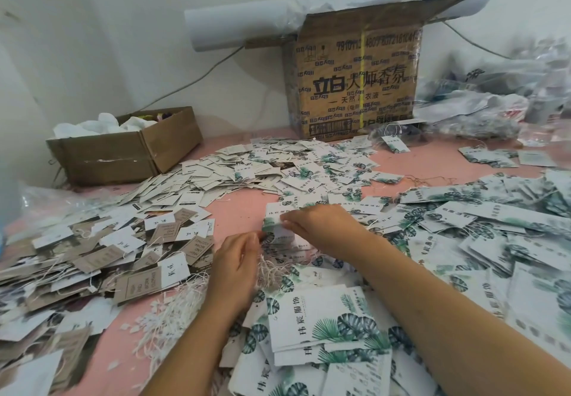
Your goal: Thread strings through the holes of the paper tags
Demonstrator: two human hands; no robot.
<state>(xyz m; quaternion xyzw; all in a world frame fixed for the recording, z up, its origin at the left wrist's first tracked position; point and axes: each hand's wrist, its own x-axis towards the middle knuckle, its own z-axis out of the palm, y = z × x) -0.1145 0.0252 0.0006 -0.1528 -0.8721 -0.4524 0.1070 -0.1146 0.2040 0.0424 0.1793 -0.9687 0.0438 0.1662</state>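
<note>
A white paper tag with a green leaf print stands upright at the middle of the pink table. My right hand pinches its upper edge with thumb and fingers. My left hand is just left of and below the tag, fingertips curled at its lower edge, where a bunch of white strings fans out. Whether the left fingers pinch a string end or the tag itself is hidden. More loose white strings lie on the table near my left wrist.
Heaps of tags cover the table: leaf-print tags in front and at the right, white and brown tags at the left, more at the back. A small open carton and a tall carton stand by the wall.
</note>
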